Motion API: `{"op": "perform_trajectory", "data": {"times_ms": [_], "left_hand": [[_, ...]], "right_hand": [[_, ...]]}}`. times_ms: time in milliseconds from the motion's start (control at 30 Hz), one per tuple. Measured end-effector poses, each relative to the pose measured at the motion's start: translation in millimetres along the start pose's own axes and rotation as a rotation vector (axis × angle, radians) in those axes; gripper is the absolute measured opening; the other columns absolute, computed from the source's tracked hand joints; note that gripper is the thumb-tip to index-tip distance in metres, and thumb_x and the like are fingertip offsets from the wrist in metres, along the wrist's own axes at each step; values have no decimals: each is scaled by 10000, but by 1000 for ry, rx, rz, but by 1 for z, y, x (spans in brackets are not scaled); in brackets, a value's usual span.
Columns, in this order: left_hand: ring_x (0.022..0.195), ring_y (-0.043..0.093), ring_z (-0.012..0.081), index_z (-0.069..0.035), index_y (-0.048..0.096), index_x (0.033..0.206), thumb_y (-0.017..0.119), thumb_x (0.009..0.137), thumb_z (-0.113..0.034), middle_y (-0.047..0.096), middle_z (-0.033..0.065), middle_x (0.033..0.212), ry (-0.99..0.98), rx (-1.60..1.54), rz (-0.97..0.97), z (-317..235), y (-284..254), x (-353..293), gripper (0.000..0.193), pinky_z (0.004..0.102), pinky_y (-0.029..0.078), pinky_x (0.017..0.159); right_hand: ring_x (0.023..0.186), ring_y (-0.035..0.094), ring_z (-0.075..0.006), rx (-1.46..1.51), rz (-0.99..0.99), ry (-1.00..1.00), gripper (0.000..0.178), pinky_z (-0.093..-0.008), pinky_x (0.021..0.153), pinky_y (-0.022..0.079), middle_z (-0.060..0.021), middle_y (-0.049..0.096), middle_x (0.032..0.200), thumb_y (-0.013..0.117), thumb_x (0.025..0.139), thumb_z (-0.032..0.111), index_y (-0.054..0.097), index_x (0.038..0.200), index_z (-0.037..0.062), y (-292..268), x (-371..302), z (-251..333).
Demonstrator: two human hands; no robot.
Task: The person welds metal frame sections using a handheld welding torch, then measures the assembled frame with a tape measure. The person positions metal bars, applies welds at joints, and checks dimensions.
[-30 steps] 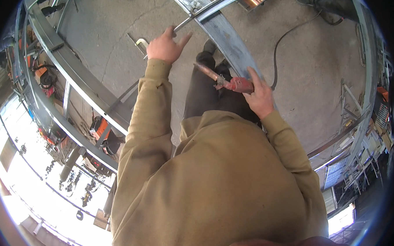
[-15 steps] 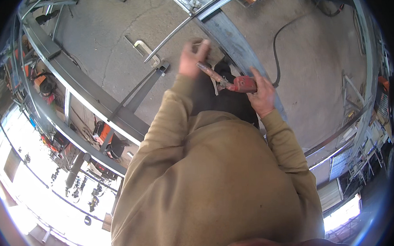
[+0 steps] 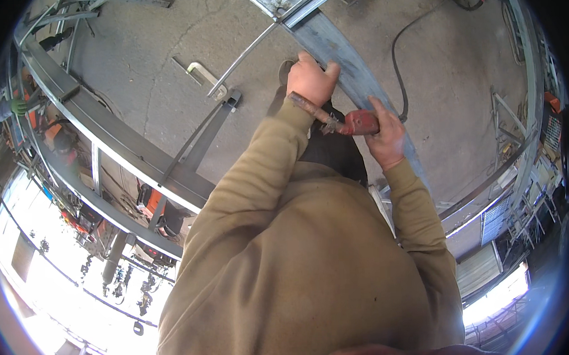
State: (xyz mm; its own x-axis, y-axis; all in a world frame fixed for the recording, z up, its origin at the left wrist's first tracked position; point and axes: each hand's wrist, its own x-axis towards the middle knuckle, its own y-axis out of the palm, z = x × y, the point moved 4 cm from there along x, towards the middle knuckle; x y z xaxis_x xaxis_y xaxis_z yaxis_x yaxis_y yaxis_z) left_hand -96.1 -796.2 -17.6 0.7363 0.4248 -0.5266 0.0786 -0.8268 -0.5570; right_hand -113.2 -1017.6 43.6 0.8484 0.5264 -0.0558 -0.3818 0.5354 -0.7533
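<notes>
The right hand, right of the middle of the frame, is closed around the red body of a torch-like tool, its index finger stretched along the side toward the steel beam. The tool lies near the centre of the frame, its long axis slanting from the red end at right toward the upper left, with a slight bend where red meets the brownish metal tube. That tube points up and left, its tip overlapping the left cuff in view (whether it touches the cloth, I cannot tell).

The left hand is half curled beside the beam's left edge, thumb set apart; whether it grips anything is hidden.

A black cable curves down to just beside the right hand. At upper left, a pale clamp lies on the floor near a thin rod. At lower left stands a grey cylinder, its contents hidden.
</notes>
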Motion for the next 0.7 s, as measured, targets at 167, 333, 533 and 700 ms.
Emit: {"op": "perform_trajectory", "data": {"times_ms": [167, 333, 533, 700], "left_hand": [[833, 686, 543, 93, 518, 1021, 669, 907, -504, 681, 372, 859, -26, 74, -35, -5, 2, -5, 627, 571, 570, 739], [836, 690, 537, 89, 478, 1064, 631, 939, -584, 680, 371, 852, 9, 53, 15, -3, -1, -7, 701, 560, 570, 743], [844, 696, 521, 80, 448, 1093, 594, 966, -566, 686, 365, 858, -6, 18, 35, -3, 1, -8, 674, 543, 571, 771], [832, 689, 535, 95, 426, 1151, 551, 996, -489, 683, 373, 868, -40, -10, 26, -6, 5, -6, 617, 559, 563, 784]], "right_hand": [[873, 675, -366, 5, 15, 21, 796, -445, 793, 546, -150, 704, 950, 774, 631, -39, 591, 1397, 79, -3, 4, 3], [920, 694, -370, 11, 25, 39, 748, -440, 823, 558, -152, 723, 1007, 771, 670, -45, 598, 1387, 80, -3, 6, 4], [966, 709, -361, -58, 49, -33, 710, -430, 856, 561, -170, 726, 1085, 780, 687, -51, 612, 1368, 62, -8, 10, 2], [1046, 703, -266, 209, 167, 378, 563, -373, 923, 542, -167, 720, 1108, 773, 882, 145, 576, 1394, 18, -41, 62, -1]]}}
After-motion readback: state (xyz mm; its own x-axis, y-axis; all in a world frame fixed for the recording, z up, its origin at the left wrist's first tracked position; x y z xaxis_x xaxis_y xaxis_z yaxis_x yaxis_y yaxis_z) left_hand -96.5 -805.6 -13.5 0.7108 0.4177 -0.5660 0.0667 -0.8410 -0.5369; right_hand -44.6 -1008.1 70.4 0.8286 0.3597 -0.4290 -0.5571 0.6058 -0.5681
